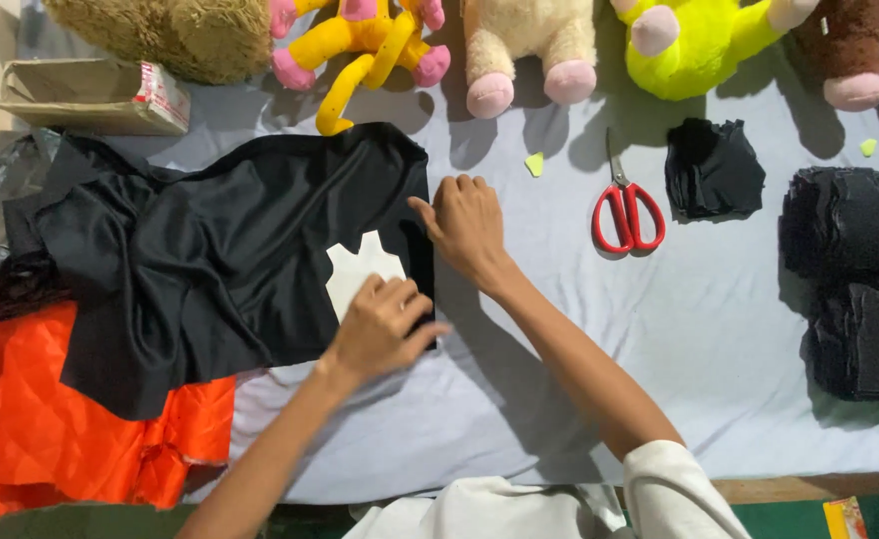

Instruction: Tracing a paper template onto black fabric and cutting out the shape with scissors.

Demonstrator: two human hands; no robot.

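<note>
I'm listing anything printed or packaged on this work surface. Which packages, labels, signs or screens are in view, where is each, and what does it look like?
Cardboard package: top left corner, beside the black fabric; flat, rectangular, plain brown.
Label: on the right end of that package; white patch with red print.
Small packet: bottom right edge, cut off by the frame; yellow and orange.
No signs or screens are in view.

I see red-handled scissors [627,212] on grey sheet [739,329]. Right of scissors: black cut pieces [711,170], further right black stacks [852,279]. Above scissors: plush toys [529,45]. Far left of scissors: orange cloth [80,419], cardboard box [95,95].
</note>
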